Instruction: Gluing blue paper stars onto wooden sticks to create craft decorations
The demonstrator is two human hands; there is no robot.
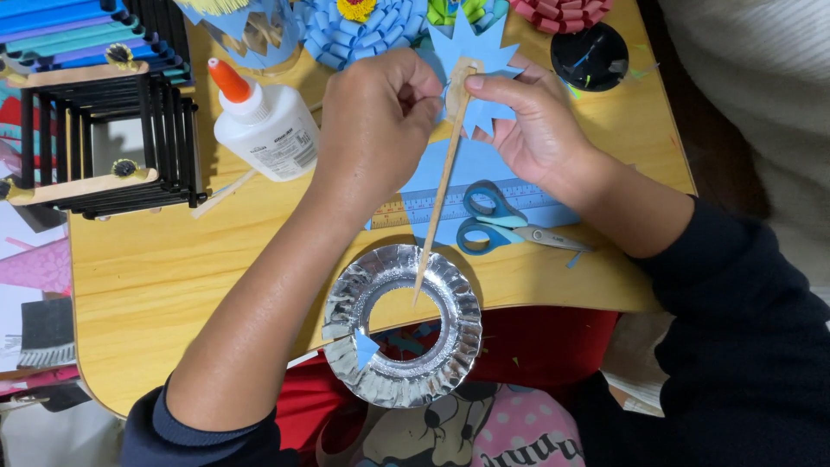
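My left hand (376,117) and my right hand (527,117) meet above the wooden table (147,277), both gripping a blue paper star (477,47) with a long wooden skewer (439,190) laid against it. My right thumb presses the skewer's top onto the star; my left fingers pinch it from the other side. The skewer's point hangs over a silver foil ring (402,324) that has a small blue paper piece on it.
A white glue bottle (268,125) with an orange cap stands at left beside a black stick frame (112,130). Blue scissors (497,225) lie on a ruler and blue paper. Paper flowers line the far edge; a black disc (590,56) sits at right.
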